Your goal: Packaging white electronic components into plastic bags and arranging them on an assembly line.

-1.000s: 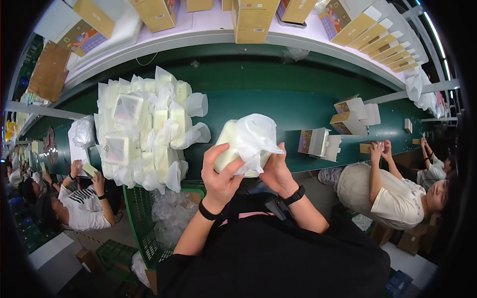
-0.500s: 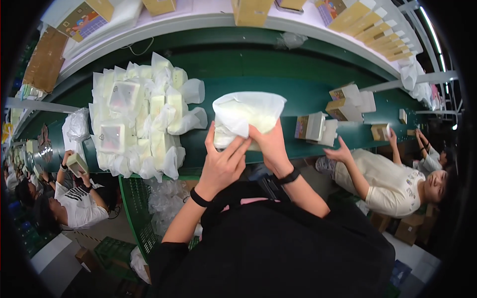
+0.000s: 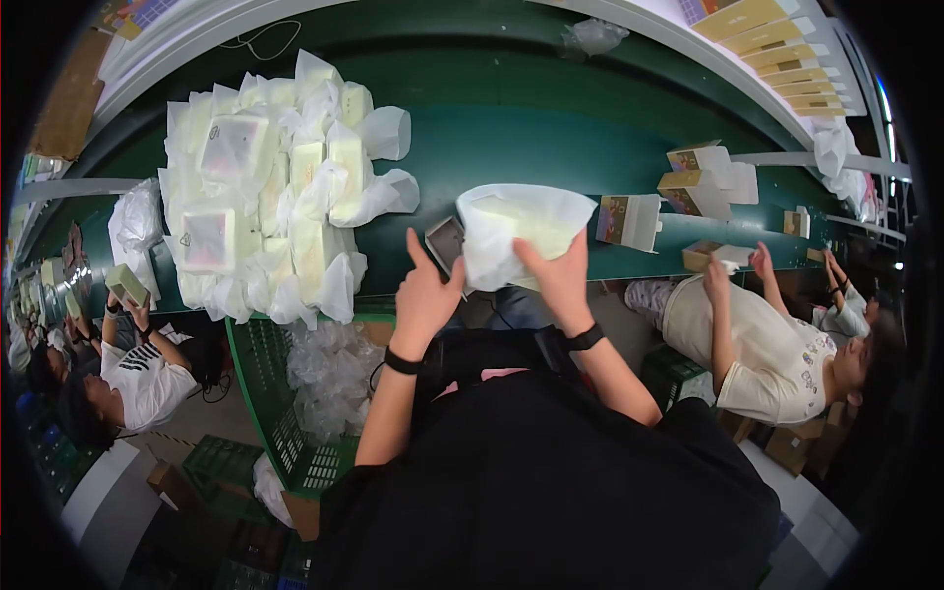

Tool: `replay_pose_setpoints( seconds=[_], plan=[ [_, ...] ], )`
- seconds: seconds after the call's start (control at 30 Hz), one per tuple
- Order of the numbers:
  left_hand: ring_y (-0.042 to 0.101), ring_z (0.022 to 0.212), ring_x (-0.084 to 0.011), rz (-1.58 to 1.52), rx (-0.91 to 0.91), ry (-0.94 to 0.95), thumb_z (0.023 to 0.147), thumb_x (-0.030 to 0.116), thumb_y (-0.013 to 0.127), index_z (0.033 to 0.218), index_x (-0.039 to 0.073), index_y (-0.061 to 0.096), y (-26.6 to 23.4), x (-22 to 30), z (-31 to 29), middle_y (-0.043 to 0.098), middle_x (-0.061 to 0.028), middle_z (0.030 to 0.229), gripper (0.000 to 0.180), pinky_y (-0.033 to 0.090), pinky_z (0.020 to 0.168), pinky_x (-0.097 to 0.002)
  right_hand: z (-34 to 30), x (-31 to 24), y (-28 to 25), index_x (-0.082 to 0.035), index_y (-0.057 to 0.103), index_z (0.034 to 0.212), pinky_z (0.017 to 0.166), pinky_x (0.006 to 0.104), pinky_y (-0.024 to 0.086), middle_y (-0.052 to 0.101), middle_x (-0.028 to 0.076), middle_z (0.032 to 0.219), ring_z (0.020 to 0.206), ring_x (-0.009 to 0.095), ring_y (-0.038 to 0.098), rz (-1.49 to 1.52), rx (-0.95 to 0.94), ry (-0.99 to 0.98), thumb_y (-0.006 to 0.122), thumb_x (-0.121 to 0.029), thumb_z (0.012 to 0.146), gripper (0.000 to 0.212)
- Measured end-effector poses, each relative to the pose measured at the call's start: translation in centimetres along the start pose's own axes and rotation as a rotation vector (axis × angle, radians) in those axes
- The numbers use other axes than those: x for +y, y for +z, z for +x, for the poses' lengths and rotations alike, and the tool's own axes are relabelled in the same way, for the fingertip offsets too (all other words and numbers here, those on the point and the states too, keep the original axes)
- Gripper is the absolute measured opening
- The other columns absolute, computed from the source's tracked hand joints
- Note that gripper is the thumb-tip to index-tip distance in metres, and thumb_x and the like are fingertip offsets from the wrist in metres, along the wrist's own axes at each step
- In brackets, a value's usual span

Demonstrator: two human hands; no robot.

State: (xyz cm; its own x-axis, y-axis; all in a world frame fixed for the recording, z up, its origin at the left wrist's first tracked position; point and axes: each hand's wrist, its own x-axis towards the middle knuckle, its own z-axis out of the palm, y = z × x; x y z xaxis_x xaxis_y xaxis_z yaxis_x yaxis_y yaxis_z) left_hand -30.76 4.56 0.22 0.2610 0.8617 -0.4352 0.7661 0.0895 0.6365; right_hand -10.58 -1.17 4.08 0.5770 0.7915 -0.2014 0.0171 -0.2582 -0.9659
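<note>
A translucent white bag (image 3: 492,221) with something pale yellow inside is held up in front of me above the green belt. My right hand (image 3: 562,285) grips its right side, thumb on the near face and the other fingers partly hidden behind. At its left my left hand (image 3: 425,303) has thumb and index finger spread, the index stretched upward and the thumb close to the bag's lower left edge. Between that hand and the bag shows a dark-faced panel with a pale rim (image 3: 445,243); whether it belongs to the bagged thing I cannot tell.
Left on the green belt (image 3: 472,138) stand stacked, bagged pale boxes (image 3: 310,182). Open cartons (image 3: 629,221) lie to the right. A green crate (image 3: 285,423) with clear plastic bags is below left. Co-workers sit at left and right; the right one (image 3: 762,339) handles a small carton.
My left hand has come off the bag's front to its left side, fingers spreading. The bag has shifted right in my right hand, and the dark panel has come into view.
</note>
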Motion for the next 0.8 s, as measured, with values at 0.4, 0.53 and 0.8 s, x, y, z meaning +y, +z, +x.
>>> replay_pose_setpoints(
  seconds=[0.4,0.53,0.8],
  plan=[
    [0.069,0.055,-0.0230,-0.798,-0.249,-0.058,0.104,0.013,0.044,0.163,0.008,-0.006,3.6,-1.7,-0.4,0.069,-0.0176,0.086,0.077,0.056,0.047,-0.0334,-1.4,-0.7,5.6,-0.003,0.052,0.130,0.079,0.0449,0.052,0.057,0.012,0.106,0.102,0.033,0.060,-1.088,-0.225,-0.409,0.086,-0.025,0.072,0.071],
    [0.070,0.057,-0.0226,-0.858,-0.317,-0.058,0.106,0.013,0.043,0.162,0.013,-0.017,4.3,-2.1,0.0,0.067,-0.0162,0.084,0.082,0.059,0.050,-0.0331,0.3,-1.0,6.9,-0.003,0.053,0.131,0.080,0.0426,0.051,0.058,0.012,0.108,0.102,0.031,0.061,-1.199,-0.288,-0.407,0.085,-0.026,0.074,0.069],
    [0.061,0.056,-0.0128,-0.646,-0.086,0.080,0.107,0.017,0.050,0.155,0.007,0.040,2.1,-5.4,3.0,0.063,-0.0076,0.079,0.050,0.049,0.048,-0.0288,0.1,1.7,5.1,-0.005,0.053,0.131,0.083,0.0418,0.048,0.058,0.011,0.109,0.103,0.031,0.060,-1.112,-0.291,-0.518,0.086,-0.025,0.069,0.073]
  ],
)
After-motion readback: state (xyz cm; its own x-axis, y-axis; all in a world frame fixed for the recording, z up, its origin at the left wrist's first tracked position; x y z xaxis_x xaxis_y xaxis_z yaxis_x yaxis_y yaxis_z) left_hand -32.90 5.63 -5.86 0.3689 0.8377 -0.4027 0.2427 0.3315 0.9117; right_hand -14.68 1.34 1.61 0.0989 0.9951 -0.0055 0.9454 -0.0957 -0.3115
